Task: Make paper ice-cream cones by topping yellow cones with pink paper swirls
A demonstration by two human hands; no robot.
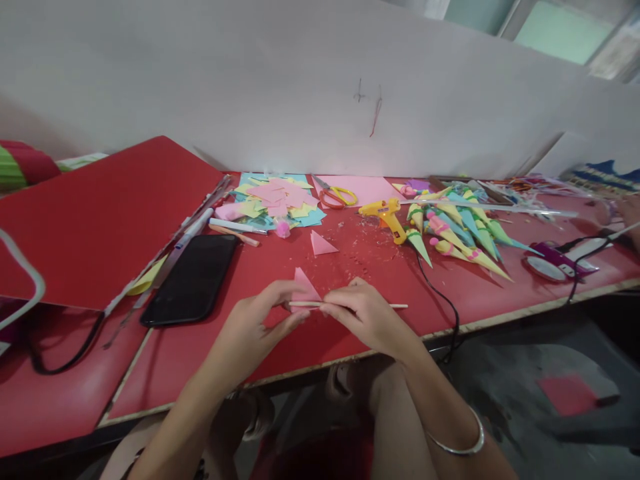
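Apparently to line them up, the right hand (371, 315) pinches the stick (306, 304) against the pink paper (311, 293) near the table's (280, 360) front edge; the left hand's (253, 325) thumb and fingers grasp the paper's other side, perhaps as a brace. The glue gun (386, 212) lies beyond, probably for easy reach.

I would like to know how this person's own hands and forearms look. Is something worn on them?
The left hand and right hand wear no gloves. No sleeve covers the visible parts of the left forearm or right forearm. A thin, rounded, shiny silver-coloured bangle encircles the right forearm; the left wrist shows none.
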